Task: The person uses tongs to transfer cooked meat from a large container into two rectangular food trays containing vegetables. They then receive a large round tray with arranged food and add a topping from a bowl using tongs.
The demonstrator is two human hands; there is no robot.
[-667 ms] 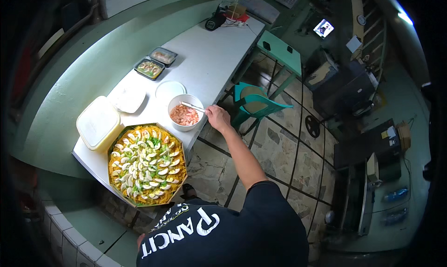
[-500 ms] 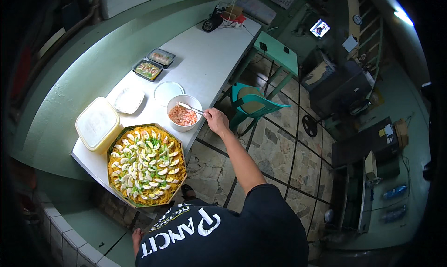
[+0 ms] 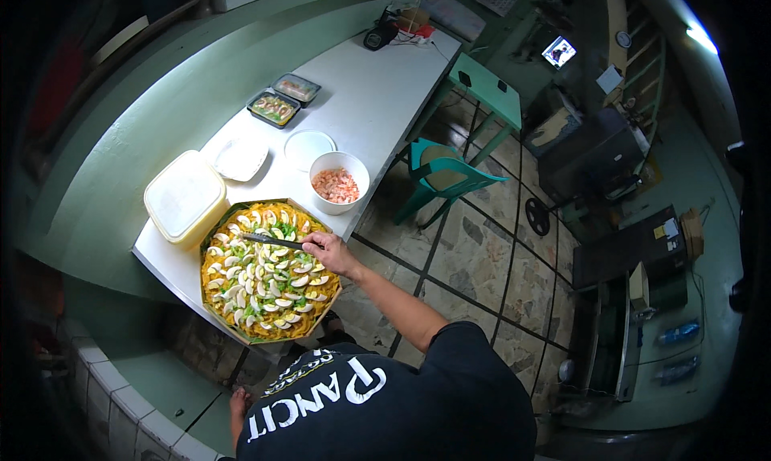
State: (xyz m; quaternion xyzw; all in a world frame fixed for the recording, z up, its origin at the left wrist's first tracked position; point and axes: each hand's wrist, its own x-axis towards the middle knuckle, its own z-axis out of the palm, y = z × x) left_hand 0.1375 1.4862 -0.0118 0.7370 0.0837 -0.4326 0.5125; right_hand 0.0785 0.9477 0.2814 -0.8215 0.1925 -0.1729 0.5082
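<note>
My right hand (image 3: 331, 254) is closed round a pair of slim metal tongs (image 3: 277, 241), held level over a big octagonal tray of orange noodles (image 3: 315, 320). Sliced boiled eggs (image 3: 261, 280) and chopped greens cover the noodles. The tips of the tongs are over the tray's far left part; whether they grip anything is too small to tell. Just beyond the tray stands a white tub (image 3: 363, 189) of pink chopped shrimp or similar pieces. My left hand (image 3: 239, 398) hangs low by my body, away from the table, and its fingers are not clear.
Left of the tray is a lidded yellowish container (image 3: 185, 196). Farther along the white table (image 3: 361, 83) lie a white dish (image 3: 241, 157), a round lid (image 3: 309, 149) and two black food boxes (image 3: 273, 108). A green chair (image 3: 442, 176) stands right of the table.
My right hand has moved left and nearer, taking the tongs from the tub of pink pieces to above the noodle tray. The whole view has shifted slightly.
</note>
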